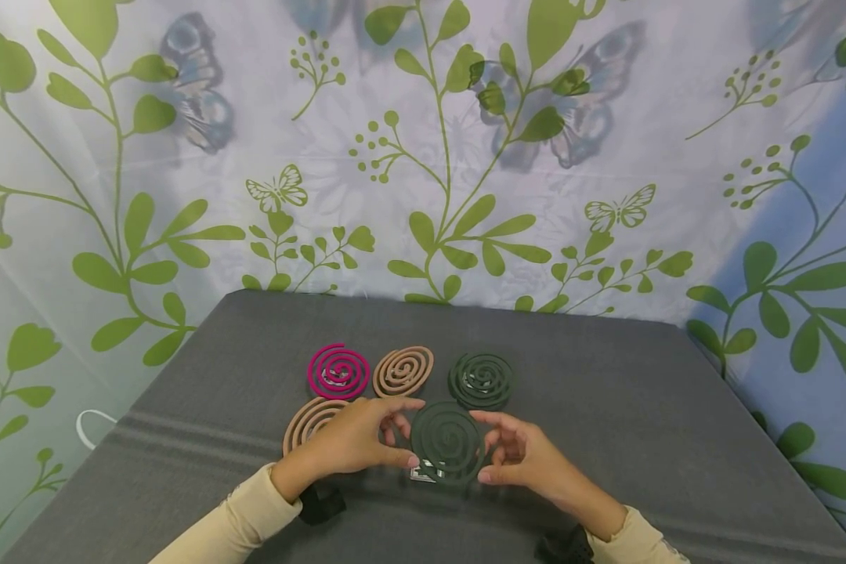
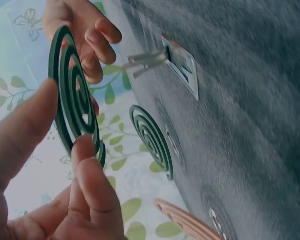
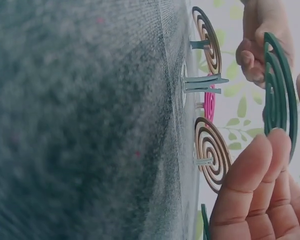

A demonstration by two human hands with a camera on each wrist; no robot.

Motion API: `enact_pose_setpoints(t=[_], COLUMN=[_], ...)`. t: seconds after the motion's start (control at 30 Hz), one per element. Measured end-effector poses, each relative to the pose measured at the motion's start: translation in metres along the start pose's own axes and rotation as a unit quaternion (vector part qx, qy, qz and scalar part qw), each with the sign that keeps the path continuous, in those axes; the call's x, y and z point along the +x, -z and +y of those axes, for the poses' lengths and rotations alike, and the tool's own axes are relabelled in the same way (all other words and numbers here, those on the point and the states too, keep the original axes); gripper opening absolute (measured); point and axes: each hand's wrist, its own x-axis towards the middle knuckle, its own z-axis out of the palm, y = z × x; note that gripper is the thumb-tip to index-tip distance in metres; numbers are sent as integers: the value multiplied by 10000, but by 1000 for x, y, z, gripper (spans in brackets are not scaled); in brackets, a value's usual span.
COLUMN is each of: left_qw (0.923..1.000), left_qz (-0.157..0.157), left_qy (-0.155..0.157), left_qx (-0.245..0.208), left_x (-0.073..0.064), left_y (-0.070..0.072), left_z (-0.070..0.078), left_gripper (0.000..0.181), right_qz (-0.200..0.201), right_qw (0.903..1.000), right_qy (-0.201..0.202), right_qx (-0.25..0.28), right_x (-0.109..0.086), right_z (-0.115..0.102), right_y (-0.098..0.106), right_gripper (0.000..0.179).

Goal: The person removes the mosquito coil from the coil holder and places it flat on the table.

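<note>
Between my two hands is a dark green mosquito coil (image 1: 447, 442), raised above a small metal coil stand (image 1: 425, 471) on the table. My left hand (image 1: 356, 439) pinches its left edge, with the thumb (image 2: 37, 120) and a fingertip at the rim. My right hand (image 1: 532, 462) holds the opposite edge by thumb and fingers. In the left wrist view, upright prongs rise from the stand's flat base (image 2: 187, 75), apart from the coil. The right wrist view shows the held coil (image 3: 292, 100) nearly edge-on, with right-hand fingers (image 3: 250, 165) against it.
Behind my hands, a pink coil (image 1: 338, 372), a tan coil (image 1: 403, 372) and another green coil (image 1: 482, 380) sit on stands. A second tan coil (image 1: 299, 431) is partly hidden by my left hand. Grey cloth (image 1: 627, 423) covers the table; a leaf-patterned curtain (image 1: 366, 258) hangs behind.
</note>
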Motion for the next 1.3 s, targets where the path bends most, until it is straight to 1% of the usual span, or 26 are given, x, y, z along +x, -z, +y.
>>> enact_pose_setpoints(t=[0.1,0.23,0.4,0.53,0.73,0.83,1.07,1.3], left_qw=[9998,9991,9982,9960,9923,9910,9871,9854], left_qz=[87,162,192,176,301,370,523,529], left_qy=[-17,16,41,20,23,-6,-110,-188], left_qx=[-158,-387,-572,-880,-1198,-1286,-1509,-1605], left_x=[0,1,2,3,8,12,26,41], left_y=[-2,-8,-17,-23,-32,-35,-44,-54], left_z=[1,2,8,12,18,21,30,36], left_gripper=[74,75,75,77,79,81,79,84], right_qz=[21,71,61,2,-57,-74,-105,-222], right_qw=[9998,9996,9998,9997,9997,9996,9992,9991], right_qy=[176,263,179,169,152,181,281,260], right_qx=[-5,-1,-91,-164,-194,-222,-266,-249], right_x=[0,0,-2,-4,-6,-8,-12,-18], right_z=[0,1,0,-3,-8,-12,-20,-27], right_y=[1,4,12,20,31,37,53,71], right_gripper=[82,81,80,79,78,77,72,69])
